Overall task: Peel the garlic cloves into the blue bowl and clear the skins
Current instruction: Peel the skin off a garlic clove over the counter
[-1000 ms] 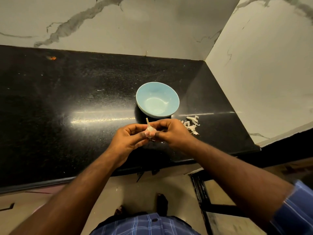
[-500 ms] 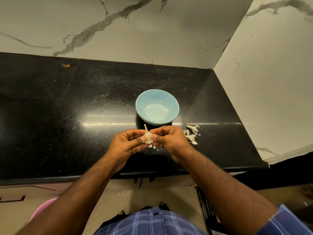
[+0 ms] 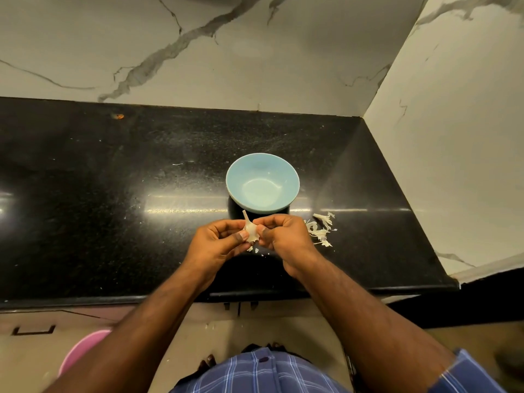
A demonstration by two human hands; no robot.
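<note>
A pale garlic clove [image 3: 250, 228] with a papery stem tip pointing up is pinched between two hands above the front part of a black speckled countertop [image 3: 113, 211]. The left hand [image 3: 218, 245] holds it from the left with curled fingers and thumb, and the right hand [image 3: 283, 236] grips it from the right the same way. Just behind the hands sits a blue bowl [image 3: 262, 183], upright. To the right of the right hand lies a small heap of white garlic skins [image 3: 321, 229] on the counter, and a few scraps [image 3: 256, 250] lie beneath the clove. Marbled white walls [image 3: 255, 52] meet in a corner behind.
</note>
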